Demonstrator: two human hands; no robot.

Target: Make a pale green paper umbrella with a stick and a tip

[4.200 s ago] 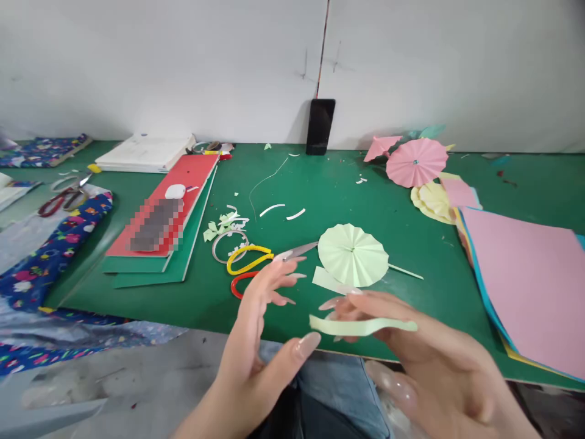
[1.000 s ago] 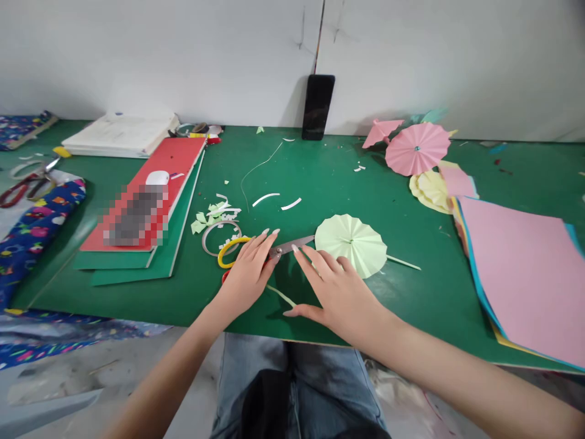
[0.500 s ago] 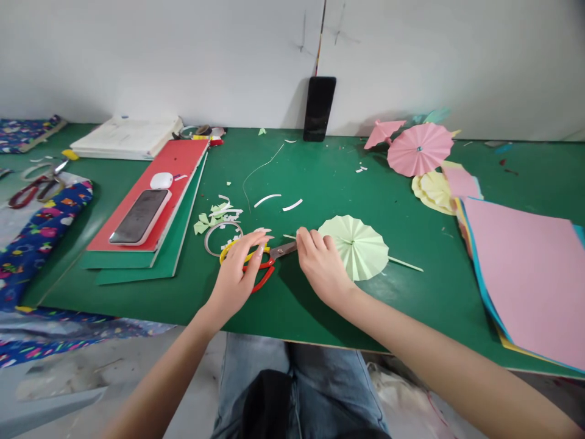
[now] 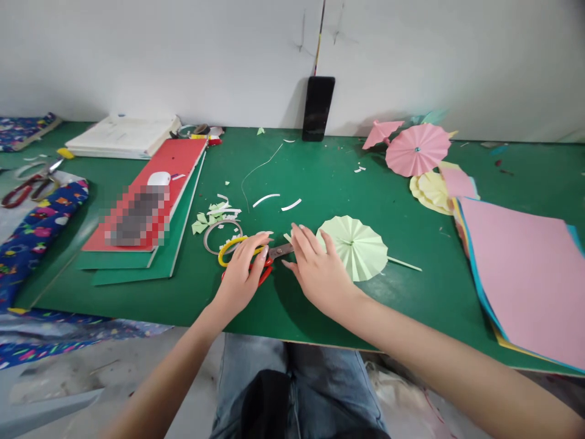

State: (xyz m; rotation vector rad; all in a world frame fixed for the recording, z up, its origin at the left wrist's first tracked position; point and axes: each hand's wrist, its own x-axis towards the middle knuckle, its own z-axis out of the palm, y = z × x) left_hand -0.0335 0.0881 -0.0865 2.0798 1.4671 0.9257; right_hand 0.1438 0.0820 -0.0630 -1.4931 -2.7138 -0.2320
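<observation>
My left hand (image 4: 242, 272) lies curled over the yellow and red handles of a pair of scissors (image 4: 280, 250) on the green table (image 4: 320, 183), its fingers closed round them. Just right of the scissors' blade my right hand (image 4: 317, 274) rests with fingers stretched flat on the table. Its knuckles touch the edge of a pale green folded paper umbrella (image 4: 361, 247) with a thin stick pointing right. The green paper strip seen earlier is hidden.
A tape ring (image 4: 214, 232) and green paper scraps (image 4: 208, 214) lie left of the scissors. Stacked red and green books (image 4: 183, 164) are at the left, a phone (image 4: 319, 108) leans on the wall, pink (image 4: 417, 149) and yellow (image 4: 432, 190) paper umbrellas and coloured sheets (image 4: 525, 274) sit at the right.
The green strip has left my right hand. Both hands went down to the table; my left hand closed over the scissors' handles and my right hand went from a pinch to flat fingers.
</observation>
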